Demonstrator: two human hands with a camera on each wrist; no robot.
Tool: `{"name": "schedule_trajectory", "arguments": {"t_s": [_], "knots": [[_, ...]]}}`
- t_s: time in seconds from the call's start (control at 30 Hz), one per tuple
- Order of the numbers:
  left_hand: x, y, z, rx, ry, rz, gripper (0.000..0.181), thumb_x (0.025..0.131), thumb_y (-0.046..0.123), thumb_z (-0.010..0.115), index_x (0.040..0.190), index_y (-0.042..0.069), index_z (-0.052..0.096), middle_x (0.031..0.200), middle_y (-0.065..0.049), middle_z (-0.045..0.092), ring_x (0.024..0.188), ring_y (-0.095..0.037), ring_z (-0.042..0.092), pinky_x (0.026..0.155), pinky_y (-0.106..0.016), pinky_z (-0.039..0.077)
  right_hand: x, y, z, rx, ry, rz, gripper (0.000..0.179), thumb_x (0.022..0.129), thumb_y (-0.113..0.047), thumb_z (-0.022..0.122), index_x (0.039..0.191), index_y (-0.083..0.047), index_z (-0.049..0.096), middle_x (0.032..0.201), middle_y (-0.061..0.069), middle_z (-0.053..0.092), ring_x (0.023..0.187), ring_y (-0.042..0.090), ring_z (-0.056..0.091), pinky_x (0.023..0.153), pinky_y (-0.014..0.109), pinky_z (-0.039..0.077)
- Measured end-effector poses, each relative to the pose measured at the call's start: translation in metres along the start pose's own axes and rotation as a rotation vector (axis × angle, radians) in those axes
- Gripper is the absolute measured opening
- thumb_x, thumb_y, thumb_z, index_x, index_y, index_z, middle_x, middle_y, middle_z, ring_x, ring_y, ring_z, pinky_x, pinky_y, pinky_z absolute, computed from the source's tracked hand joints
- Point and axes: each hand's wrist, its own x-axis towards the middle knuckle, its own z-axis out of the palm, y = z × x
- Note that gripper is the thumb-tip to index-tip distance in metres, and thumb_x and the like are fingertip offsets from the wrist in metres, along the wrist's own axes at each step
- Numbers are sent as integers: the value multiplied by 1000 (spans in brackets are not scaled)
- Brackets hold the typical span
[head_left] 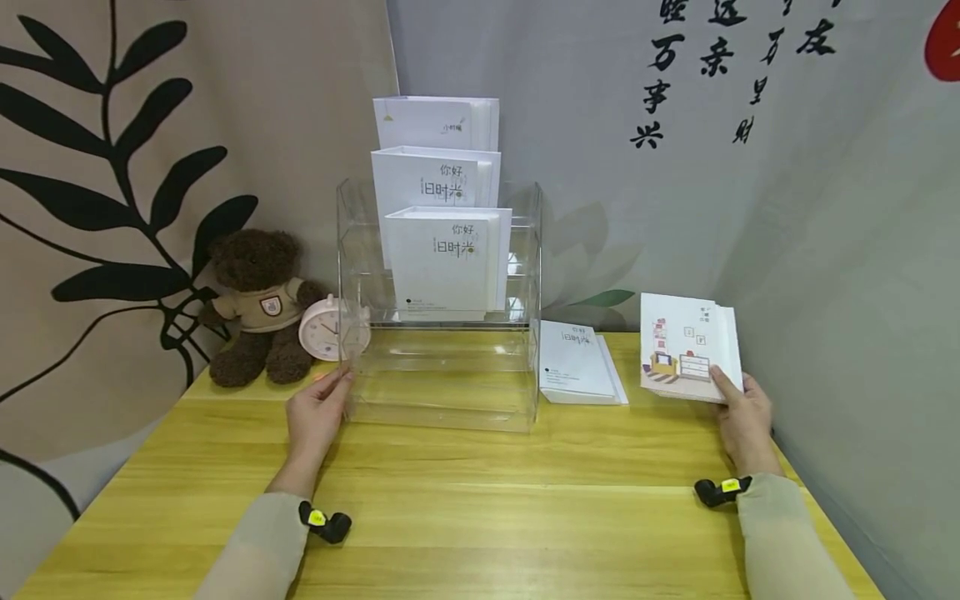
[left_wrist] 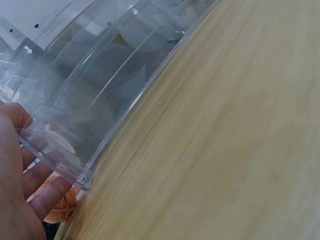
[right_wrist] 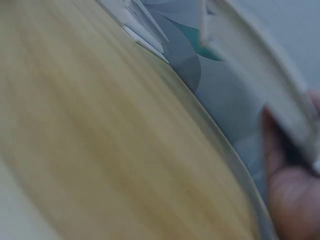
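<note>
A clear plastic tiered rack stands on the table, with white booklets in its upper tiers, the front one lowest. My left hand pinches the rack's lower left side. In the left wrist view, the thumb bends over the clear side panel and the other fingers lie along its outside. On the right, my right hand holds an illustrated booklet by its lower right corner, thumb on the cover. The booklet's edge looks blurred in the right wrist view.
Another white booklet lies against the backdrop, right of the rack. A brown teddy bear and a pink alarm clock sit on the rack's left. An orange ball-like object shows behind my left fingers. The wooden table ends at a fabric backdrop.
</note>
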Motion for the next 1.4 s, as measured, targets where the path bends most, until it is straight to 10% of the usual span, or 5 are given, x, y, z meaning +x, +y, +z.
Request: {"name": "schedule_trajectory", "arguments": {"t_s": [0.2, 0.5, 0.83, 1.4], "knots": [[2, -1, -1, 2, 12, 8, 34, 96, 43, 78, 122, 22, 82, 105, -5, 83, 61, 3, 56, 57, -17, 44, -1, 7, 7, -634, -53, 14, 89, 103, -55, 62, 167, -2, 29, 166, 22, 41, 142, 32, 48, 121, 46, 41], [0, 0, 0, 19, 6, -22, 35, 96, 42, 78, 124, 20, 81, 112, -10, 81, 64, 7, 57, 60, -12, 44, 3, 8, 1, -746, -127, -21, 90, 107, -55, 53, 168, 0, 16, 175, 25, 17, 162, 46, 17, 130, 59, 22], [-3, -1, 2, 7, 15, -6, 33, 97, 39, 78, 123, 19, 81, 112, -12, 81, 66, 9, 57, 60, -12, 44, 6, 11, -3, -1002, -308, -234, 66, 113, -43, 46, 155, 8, 46, 157, 37, 44, 148, 55, 40, 119, 67, 35], [0, -1, 1, 5, 11, -2, 36, 97, 41, 77, 124, 18, 80, 116, -10, 80, 79, 20, 58, 72, -4, 44, 3, 14, 2, -982, -305, -182, 68, 113, -47, 45, 158, 4, 42, 162, 35, 39, 152, 55, 35, 121, 67, 32]]}}
